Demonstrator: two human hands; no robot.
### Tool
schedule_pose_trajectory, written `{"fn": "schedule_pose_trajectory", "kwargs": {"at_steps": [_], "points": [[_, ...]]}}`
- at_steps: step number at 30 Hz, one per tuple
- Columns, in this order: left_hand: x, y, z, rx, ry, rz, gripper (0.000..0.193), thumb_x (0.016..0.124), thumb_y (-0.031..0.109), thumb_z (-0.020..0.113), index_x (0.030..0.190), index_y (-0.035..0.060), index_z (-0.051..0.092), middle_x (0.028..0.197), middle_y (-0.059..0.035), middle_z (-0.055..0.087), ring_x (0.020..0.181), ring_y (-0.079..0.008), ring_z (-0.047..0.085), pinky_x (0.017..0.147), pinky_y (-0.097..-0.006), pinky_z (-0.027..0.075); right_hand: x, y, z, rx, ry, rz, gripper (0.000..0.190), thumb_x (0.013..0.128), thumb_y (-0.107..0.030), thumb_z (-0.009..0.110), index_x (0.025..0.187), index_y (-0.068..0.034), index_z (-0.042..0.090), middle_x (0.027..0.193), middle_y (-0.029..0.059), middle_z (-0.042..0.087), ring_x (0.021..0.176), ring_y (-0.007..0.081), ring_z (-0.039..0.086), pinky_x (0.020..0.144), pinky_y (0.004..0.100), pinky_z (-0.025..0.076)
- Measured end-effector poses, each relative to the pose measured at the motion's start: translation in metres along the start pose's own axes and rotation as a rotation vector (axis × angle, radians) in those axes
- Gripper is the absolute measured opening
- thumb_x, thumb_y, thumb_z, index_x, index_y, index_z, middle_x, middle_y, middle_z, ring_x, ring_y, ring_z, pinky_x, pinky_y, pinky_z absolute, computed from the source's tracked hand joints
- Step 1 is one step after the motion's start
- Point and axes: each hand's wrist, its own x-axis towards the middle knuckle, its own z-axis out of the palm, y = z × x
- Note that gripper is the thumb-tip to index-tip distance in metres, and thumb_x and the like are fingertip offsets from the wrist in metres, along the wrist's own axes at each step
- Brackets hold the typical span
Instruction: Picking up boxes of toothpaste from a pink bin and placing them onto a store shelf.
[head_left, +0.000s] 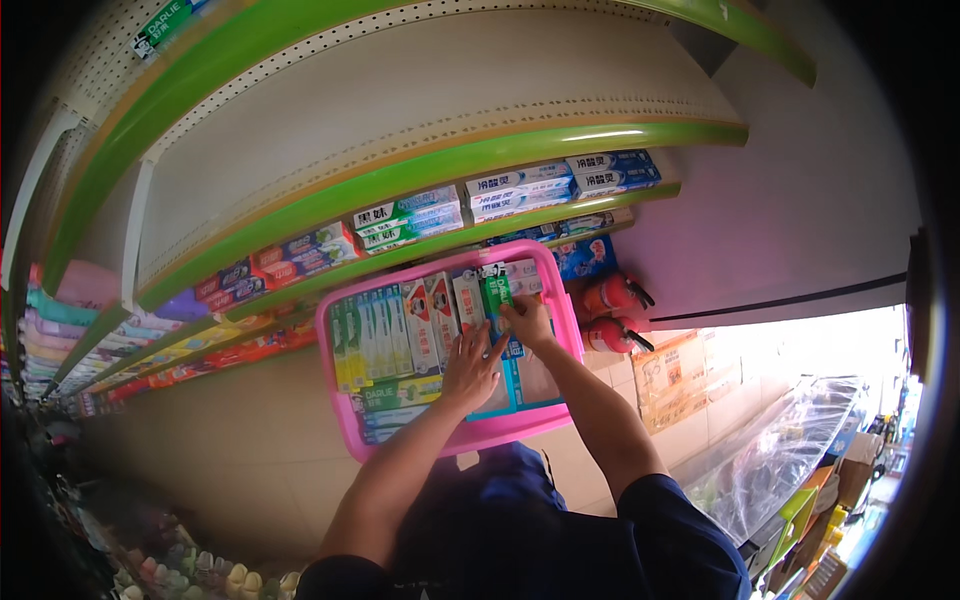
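Observation:
In front of me is a pink plastic basket (517, 429) packed with toothpaste boxes. My right hand (529, 321) has its fingers closed around the near part of a green Darlie toothpaste box (495, 287) at the basket's right side. Just left of it, my left hand (472, 371) lies palm down over the boxes, fingers spread, its fingertips at a white toothpaste box (468, 292). White and red boxes (431, 322) stand to its left, beside a row of green and white boxes (371, 330). A yellow and green Darlie box (405, 391) lies crosswise nearer me. Teal-edged packs (491, 409) are partly under my left hand.
Green-edged shelves (450, 169) rise behind the basket, with stacked toothpaste boxes (409, 217) on a lower one. Two red fire extinguishers (611, 334) stand right of the basket, near a cardboard piece (667, 379). Plastic film (772, 442) covers something at right; footwear (225, 574) sits lower left.

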Motion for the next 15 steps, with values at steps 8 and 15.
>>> {"fn": "schedule_pose_trajectory", "kwargs": {"at_steps": [8,15], "points": [[-0.026,-0.004,-0.004,-0.089,-0.042,0.011,0.063,0.082,0.028,0.072,0.137,0.0058,0.052,0.151,-0.0199,0.033,0.141,-0.0397,0.033,0.115,-0.0537,0.031,-0.009,-0.009,-0.018,-0.395,0.077,0.191,0.028,0.089,-0.031,0.066,0.105,-0.008,0.068,0.092,0.0177,0.071,0.085,0.0392,0.069,0.076,0.0514,0.053],[-0.038,-0.028,-0.128,-0.292,0.257,0.073,0.057,0.082,0.021,0.076,0.133,0.0068,0.055,0.143,-0.0198,0.042,0.135,-0.0419,0.04,0.112,-0.0539,0.036,-0.02,-0.121,-0.073,-0.496,0.102,-0.393,0.017,0.085,-0.023,0.07,0.092,-0.008,0.068,0.083,0.0136,0.068,0.075,0.0337,0.068,0.065,0.0453,0.055]]}}
